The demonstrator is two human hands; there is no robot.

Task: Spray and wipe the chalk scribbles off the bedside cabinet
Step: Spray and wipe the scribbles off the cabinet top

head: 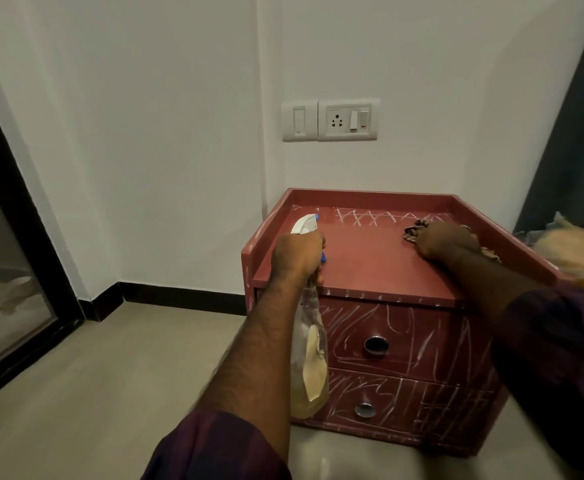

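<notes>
Head view: left hand (297, 252) grips the spray bottle (309, 358) by its neck at the red cabinet's (370, 268) front left corner. Right hand (446, 239) presses a crumpled cloth (413, 232) onto the top, beside the chalk scribbles (380, 216) along the back edge.

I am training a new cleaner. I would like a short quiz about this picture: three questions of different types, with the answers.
1. True or false: the left hand holds the spray bottle.
2. Where does the right hand hold the cloth? A) on a drawer front B) on the cabinet top C) on the floor
3. Fill in: the zigzag chalk line runs along the top's ____ wall.
Key: 1 true; 2 B; 3 back.
</notes>
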